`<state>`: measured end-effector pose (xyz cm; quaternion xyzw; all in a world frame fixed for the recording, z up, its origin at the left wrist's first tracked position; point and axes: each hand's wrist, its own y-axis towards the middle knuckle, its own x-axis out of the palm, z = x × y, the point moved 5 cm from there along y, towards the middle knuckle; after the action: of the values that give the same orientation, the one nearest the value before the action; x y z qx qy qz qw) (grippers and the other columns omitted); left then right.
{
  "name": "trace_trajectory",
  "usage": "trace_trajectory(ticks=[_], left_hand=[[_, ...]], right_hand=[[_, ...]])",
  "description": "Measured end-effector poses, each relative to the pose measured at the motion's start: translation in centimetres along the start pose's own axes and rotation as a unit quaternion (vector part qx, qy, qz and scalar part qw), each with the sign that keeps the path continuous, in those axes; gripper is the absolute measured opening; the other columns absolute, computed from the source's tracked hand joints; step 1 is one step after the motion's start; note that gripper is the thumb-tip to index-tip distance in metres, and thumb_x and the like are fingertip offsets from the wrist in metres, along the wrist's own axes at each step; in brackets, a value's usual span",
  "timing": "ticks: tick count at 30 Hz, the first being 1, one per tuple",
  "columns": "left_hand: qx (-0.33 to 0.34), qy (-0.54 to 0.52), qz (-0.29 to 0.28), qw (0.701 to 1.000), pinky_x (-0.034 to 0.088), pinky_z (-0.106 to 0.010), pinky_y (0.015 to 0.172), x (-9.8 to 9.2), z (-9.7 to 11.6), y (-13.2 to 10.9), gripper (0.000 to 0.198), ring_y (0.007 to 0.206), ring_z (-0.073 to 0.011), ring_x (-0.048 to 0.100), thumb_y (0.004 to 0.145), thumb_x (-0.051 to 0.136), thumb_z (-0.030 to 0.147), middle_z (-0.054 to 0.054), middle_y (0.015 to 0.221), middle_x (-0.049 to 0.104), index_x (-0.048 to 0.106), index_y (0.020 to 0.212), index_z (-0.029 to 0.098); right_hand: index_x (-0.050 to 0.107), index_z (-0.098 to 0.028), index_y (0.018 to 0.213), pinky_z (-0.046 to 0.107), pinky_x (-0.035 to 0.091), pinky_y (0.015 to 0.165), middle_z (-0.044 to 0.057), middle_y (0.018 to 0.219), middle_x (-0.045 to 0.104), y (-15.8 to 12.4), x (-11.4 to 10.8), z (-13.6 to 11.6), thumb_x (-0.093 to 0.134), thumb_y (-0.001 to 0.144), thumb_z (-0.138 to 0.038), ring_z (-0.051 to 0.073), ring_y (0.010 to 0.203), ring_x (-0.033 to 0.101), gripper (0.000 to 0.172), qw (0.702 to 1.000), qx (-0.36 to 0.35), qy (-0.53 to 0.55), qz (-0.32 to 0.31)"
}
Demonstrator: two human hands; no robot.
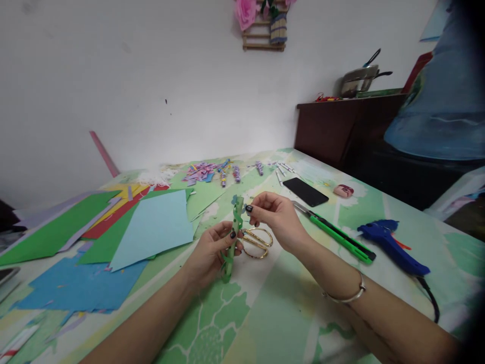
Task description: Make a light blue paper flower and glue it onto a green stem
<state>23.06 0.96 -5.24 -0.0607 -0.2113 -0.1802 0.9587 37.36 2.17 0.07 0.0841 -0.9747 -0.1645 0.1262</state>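
Note:
My left hand (215,245) is wrapped around a green paper tube (237,225), held nearly upright over the table. A curly green paper strip (226,275) winds about the tube and hangs below my fingers. Small blue paper pieces show at the tube's top. My right hand (275,217) pinches a small blue paper piece (243,207) between thumb and fingers, right beside the tube's upper end; its exact shape is too small to tell. Gold-handled scissors (261,242) lie behind and below my hands, their blades hidden.
At right lie a green utility knife (341,235), a blue glue gun (394,247) with cord, a black phone (305,191) and a pinkish object (343,190). Coloured paper sheets (159,227) spread at left. Paper scraps (200,172) and several patterned paper tubes (236,173) sit near the wall.

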Motion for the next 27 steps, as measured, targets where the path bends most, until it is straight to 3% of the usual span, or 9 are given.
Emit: trace_trajectory(ticks=[13,27], left_hand=[[0.0,0.008,-0.029,1.0,0.047,-0.019,0.056,0.48,0.06,-0.28,0.016,0.058,-0.0075,0.058,0.073,0.067,0.019,-0.001,0.079,0.059,0.063,0.087,0.014],[0.0,0.008,-0.034,0.999,0.045,-0.018,0.054,0.75,0.15,-0.36,0.013,0.058,-0.0076,0.057,0.074,0.066,0.017,-0.001,0.077,0.057,0.062,0.086,0.014]], right_hand=[[0.055,-0.015,0.067,0.02,0.043,0.047,-0.004,0.055,0.057,-0.38,0.84,0.75,0.074,0.062,-0.031,0.008,0.048,0.054,0.026,0.999,0.038,0.019,0.0],[0.054,-0.015,0.065,0.021,0.041,0.046,-0.004,0.054,0.055,-0.33,0.95,0.82,0.075,0.061,-0.032,0.008,0.047,0.053,0.027,0.999,0.035,0.004,0.009]])
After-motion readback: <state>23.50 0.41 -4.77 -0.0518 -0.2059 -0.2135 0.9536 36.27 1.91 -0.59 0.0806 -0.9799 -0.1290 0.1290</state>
